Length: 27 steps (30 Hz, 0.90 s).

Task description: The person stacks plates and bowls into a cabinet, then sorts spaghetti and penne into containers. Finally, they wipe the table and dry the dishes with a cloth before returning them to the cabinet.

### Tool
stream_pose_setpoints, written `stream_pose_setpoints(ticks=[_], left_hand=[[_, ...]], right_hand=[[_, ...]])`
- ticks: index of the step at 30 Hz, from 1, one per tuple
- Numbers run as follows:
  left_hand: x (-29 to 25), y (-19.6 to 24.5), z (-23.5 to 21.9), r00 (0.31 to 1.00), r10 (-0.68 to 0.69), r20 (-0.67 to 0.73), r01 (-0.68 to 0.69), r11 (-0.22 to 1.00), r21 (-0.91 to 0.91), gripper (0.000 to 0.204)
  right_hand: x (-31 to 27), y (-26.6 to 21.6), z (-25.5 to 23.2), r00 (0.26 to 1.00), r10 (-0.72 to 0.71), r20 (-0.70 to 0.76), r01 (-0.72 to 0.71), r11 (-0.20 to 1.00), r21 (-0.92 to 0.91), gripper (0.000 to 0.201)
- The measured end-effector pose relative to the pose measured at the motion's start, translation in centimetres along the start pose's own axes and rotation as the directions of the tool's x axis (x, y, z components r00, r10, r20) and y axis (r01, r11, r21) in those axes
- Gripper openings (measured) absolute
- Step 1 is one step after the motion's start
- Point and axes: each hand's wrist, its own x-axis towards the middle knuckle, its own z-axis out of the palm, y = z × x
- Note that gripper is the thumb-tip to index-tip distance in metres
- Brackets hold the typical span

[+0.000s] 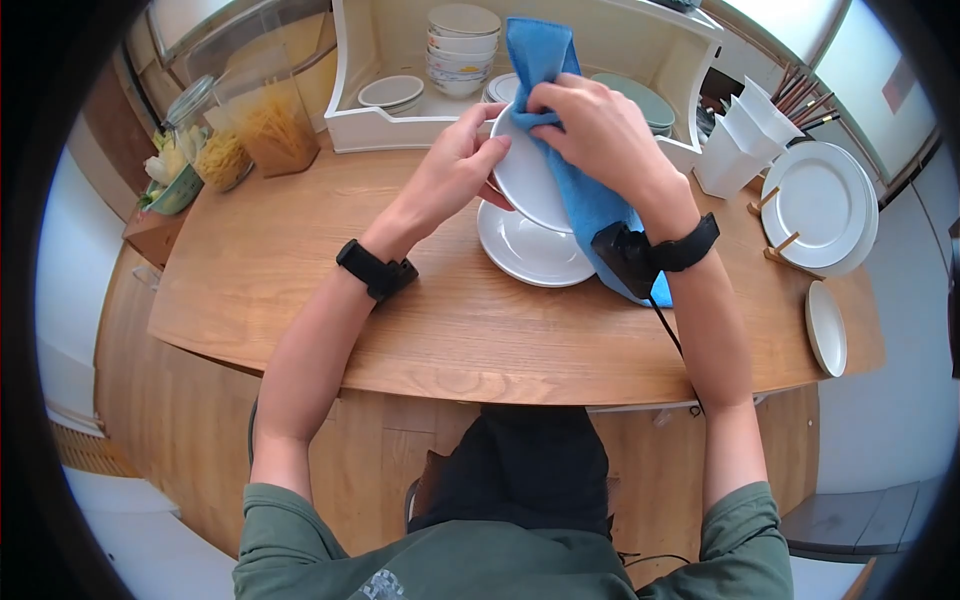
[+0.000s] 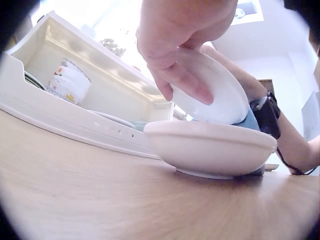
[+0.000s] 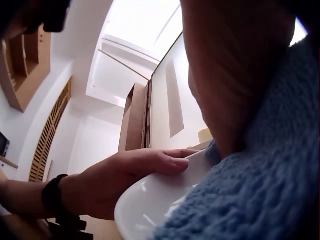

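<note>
A tilted white dish (image 1: 528, 185) is in my left hand (image 1: 455, 168), thumb on its inner side near the rim and fingers behind. My right hand (image 1: 605, 135) grips a blue towel (image 1: 590, 200) bunched at the dish's far rim; the rest of the cloth hangs along the dish's right side down to the tabletop. Below them a second white dish (image 1: 535, 262) sits upright on the wooden table. The left wrist view shows the held dish (image 2: 220, 85) slanting just above the lower one (image 2: 210, 150). Up close in the right wrist view, the towel (image 3: 260, 170) covers part of the dish.
A cream shelf (image 1: 420, 130) behind holds stacked bowls (image 1: 462, 50) and a green plate (image 1: 635, 100). Pasta containers (image 1: 265, 130) stand back left. To the right are white chopstick holders (image 1: 740, 140), racked plates (image 1: 815, 205) and an oval dish (image 1: 826, 328) at the table edge.
</note>
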Motion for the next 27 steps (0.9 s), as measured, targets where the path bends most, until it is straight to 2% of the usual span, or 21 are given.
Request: stream_pose_setpoints(ticks=[2,4,5,8,12,16,18,21,27], left_hand=[[0.0,0.1,0.1,1.000,0.004,-0.003,-0.004,1.000,0.004,0.043],[-0.1,0.1,-0.1,1.000,0.010,-0.011,-0.010,1.000,0.010,0.044],[0.0,0.0,-0.2,0.999,-0.010,-0.035,0.011,1.000,0.023,0.044],[0.2,-0.2,-0.5,0.996,-0.044,-0.078,0.048,0.998,0.045,0.044],[0.1,0.1,-0.4,0.994,-0.048,-0.099,0.053,0.997,0.049,0.044],[0.0,0.1,-0.4,0.991,-0.105,-0.082,0.112,0.990,0.086,0.043],[0.0,0.0,-0.6,0.983,-0.180,0.016,0.177,0.976,0.130,0.041],[-0.2,0.2,-0.4,0.978,-0.204,0.046,0.193,0.966,0.172,0.039],[0.0,-0.4,-0.6,0.958,-0.281,0.056,0.261,0.936,0.235,0.038]], right_hand=[[0.1,1.1,-0.2,0.998,0.052,-0.020,-0.053,0.998,-0.029,0.017],[0.0,2.9,-0.8,0.977,0.207,-0.046,-0.211,0.970,-0.123,0.021],[-0.1,3.5,-1.2,0.978,0.203,-0.046,-0.208,0.970,-0.123,0.021],[-0.5,5.2,-2.4,0.936,0.328,-0.128,-0.349,0.909,-0.226,0.025],[-1.2,8.2,-4.7,0.901,0.434,0.006,-0.423,0.880,-0.218,0.030],[-2.1,10.4,-7.1,0.902,0.430,-0.020,-0.425,0.881,-0.209,0.033],[-2.4,10.8,-8.3,0.887,0.462,-0.024,-0.458,0.869,-0.187,0.034],[-2.9,11.6,-9.7,0.894,0.445,-0.045,-0.446,0.879,-0.170,0.035],[-3.3,11.8,-9.7,0.900,0.435,-0.036,-0.435,0.890,-0.135,0.034]])
